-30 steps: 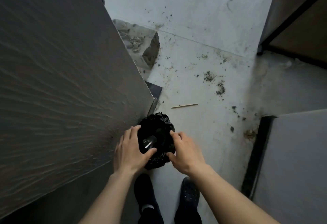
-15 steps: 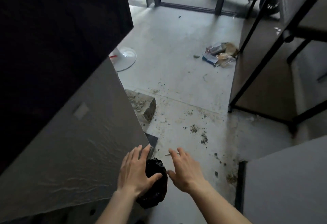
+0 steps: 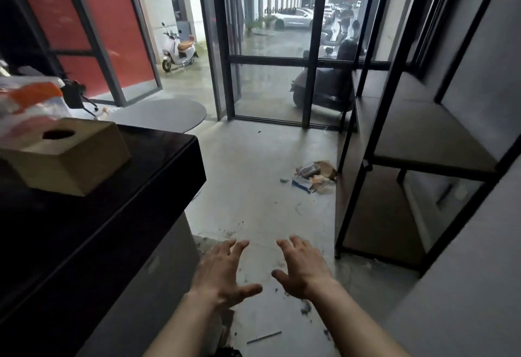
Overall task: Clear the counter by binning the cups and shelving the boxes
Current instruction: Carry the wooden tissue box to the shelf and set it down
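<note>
A tan cardboard box with a round hole in its top stands on the black counter at the left. Behind it lies a white and orange plastic package. My left hand and my right hand hover side by side over the floor, fingers spread, holding nothing. A sliver of the black bin bag shows at the bottom edge, below my left forearm. No cup is in sight. The black metal shelf unit stands at the right with bare shelves.
Litter and torn packaging lie on the concrete floor near the shelf's foot. Dirt crumbs and a thin stick lie near my hands. Glass doors stand ahead, with scooters outside. A round grey table top is behind the counter.
My view has swung up from the bin bag to the room. Both hands let go of the bag's rim and lifted away with fingers spread.
</note>
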A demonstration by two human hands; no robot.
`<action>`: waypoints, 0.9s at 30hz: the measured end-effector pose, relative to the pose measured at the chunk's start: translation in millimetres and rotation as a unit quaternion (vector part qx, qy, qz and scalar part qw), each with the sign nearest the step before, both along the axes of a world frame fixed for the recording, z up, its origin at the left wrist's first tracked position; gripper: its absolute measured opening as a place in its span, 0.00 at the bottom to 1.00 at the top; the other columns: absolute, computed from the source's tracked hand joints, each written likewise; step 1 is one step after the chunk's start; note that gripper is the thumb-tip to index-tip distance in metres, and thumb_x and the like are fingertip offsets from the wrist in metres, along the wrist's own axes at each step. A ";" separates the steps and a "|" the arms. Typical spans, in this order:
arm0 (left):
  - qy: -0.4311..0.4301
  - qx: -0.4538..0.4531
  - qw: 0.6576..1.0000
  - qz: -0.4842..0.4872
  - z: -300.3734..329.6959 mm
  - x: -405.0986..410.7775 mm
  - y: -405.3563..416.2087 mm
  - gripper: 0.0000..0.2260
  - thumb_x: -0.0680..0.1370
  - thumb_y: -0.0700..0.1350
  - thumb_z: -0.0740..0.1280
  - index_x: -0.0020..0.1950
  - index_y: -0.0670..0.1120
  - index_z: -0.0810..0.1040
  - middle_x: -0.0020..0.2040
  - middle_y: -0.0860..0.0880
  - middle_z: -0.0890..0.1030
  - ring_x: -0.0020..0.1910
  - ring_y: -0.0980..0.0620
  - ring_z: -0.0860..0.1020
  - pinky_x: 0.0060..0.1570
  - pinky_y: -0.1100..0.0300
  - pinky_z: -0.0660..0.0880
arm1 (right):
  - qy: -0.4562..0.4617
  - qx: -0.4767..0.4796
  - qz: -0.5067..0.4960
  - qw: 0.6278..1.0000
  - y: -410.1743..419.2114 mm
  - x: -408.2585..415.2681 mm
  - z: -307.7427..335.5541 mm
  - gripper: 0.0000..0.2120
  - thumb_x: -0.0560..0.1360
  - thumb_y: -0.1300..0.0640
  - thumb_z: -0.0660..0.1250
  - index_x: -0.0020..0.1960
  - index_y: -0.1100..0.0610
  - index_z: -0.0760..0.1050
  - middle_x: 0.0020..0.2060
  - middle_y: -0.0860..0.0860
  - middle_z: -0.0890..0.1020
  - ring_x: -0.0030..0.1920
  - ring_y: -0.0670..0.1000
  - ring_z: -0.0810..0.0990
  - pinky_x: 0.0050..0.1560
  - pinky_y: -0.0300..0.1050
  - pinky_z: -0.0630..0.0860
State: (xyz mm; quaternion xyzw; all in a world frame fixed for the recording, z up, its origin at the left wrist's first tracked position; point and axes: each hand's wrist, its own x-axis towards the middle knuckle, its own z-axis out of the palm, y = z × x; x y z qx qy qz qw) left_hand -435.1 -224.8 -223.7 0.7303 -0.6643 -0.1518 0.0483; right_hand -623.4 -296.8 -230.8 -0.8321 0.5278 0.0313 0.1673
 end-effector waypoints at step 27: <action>0.059 -0.303 0.924 0.227 267.2 231.6 72.9 0.43 0.68 0.74 0.65 0.77 0.57 0.59 0.74 0.46 0.70 0.71 0.42 0.71 0.68 0.40 0.71 | -0.231 -0.114 0.130 0.957 -10.2 249.3 262.6 0.34 0.76 0.43 0.72 0.78 0.50 0.65 0.73 0.56 0.73 0.72 0.58 0.73 0.67 0.50 0.72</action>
